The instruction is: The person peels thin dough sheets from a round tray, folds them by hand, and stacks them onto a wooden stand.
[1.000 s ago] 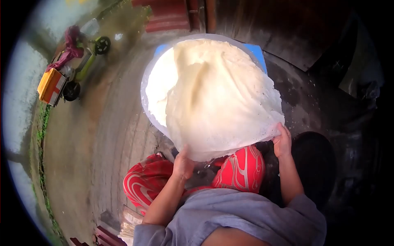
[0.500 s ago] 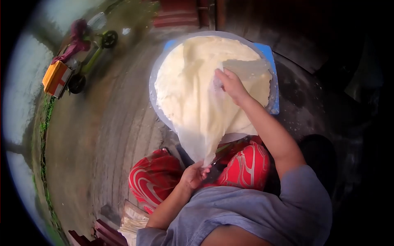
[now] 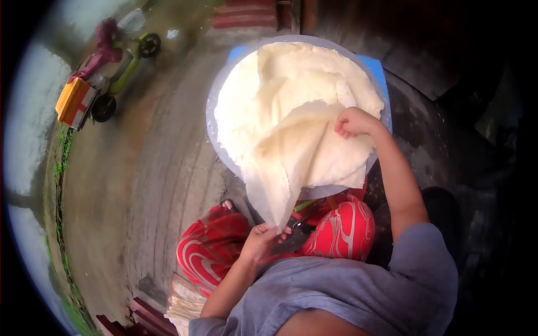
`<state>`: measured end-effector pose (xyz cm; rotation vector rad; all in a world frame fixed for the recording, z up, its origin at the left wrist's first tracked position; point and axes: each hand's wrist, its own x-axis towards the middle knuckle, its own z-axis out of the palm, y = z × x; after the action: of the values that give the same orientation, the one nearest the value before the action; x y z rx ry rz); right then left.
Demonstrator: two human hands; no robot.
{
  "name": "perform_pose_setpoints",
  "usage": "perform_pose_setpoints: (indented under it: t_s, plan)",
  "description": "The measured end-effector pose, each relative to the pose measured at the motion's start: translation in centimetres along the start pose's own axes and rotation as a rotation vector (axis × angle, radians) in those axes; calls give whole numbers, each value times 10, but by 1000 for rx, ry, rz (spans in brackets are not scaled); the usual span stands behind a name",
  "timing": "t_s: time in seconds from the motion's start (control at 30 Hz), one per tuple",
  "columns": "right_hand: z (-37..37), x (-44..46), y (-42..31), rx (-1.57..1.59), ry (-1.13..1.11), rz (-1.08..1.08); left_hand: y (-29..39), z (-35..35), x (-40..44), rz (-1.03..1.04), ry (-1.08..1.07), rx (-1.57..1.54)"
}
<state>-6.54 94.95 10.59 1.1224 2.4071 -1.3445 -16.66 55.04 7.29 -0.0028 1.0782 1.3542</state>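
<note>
A thin, pale, floppy sheet drawn to a point over a round layer of cream-coloured sheets.
The thin, pale, floppy sheet (image 3: pixel 280 168) lies partly folded on the cream-coloured sheets (image 3: pixel 241 112), its narrow lower end hanging past the rim of a round, light-grey tray (image 3: pixel 212 120) toward the person. The left hand (image 3: pixel 263 239) pinches that tip between thumb and fingers, just above the lap in red trousers with pale swirls (image 3: pixel 207 241). The right hand (image 3: pixel 355 122) is curled over the right part of the layer, beside the sheet's raised edge; whether its fingers grip that edge I cannot tell. A flat blue panel (image 3: pixel 386 106) shows beneath the tray, and a pile of thin, off-white pieces (image 3: pixel 185 305) sits near the left elbow.
</note>
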Motion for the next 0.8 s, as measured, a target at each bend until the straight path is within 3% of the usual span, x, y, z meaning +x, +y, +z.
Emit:
perform_pose_setpoints:
  t_s: [0.07, 0.2, 0.27, 0.3, 0.4, 0.5, 0.57, 0.6, 0.63, 0.7, 0.73, 0.8]
  plan:
    - [-23, -15, 4, 78, -187, 19, 13, 3, -8, 55, 39, 60]
    - [-46, -16, 17, 209, -10, -164, 23, -5, -17, 119, 38, 23]
    - [-36, -12, 8, -423, 781, -255, 26, -5, -20, 134, 32, 8]
    - [-33, -11, 6, -422, 780, -246, 27, -5, -22, 148, 23, -5]
    - [-38, 13, 17, -658, 460, -182, 32, -3, -25, 162, 38, 37]
    - [-50, 37, 39, -784, 381, -372, 48, 2, -38, 220, 46, 40]
    - [-65, 20, 17, -100, 295, -84, 59, -11, -48, 348, -9, 56]
    - [-72, 25, 28, 133, 296, -209, 67, -15, -54, 427, -16, 14]
    - [-78, 25, 40, 135, 294, -210, 76, -17, -62, 506, -23, -28]
    - [-91, -8, 22, 521, 326, -19, 95, -18, -80, 588, 95, -337]
    - [-96, -22, 16, 522, 327, -18, 111, -13, -88, 570, 23, -378]
    - [-106, -45, 8, 860, 365, -107, 137, -16, -91, 523, -44, -478]
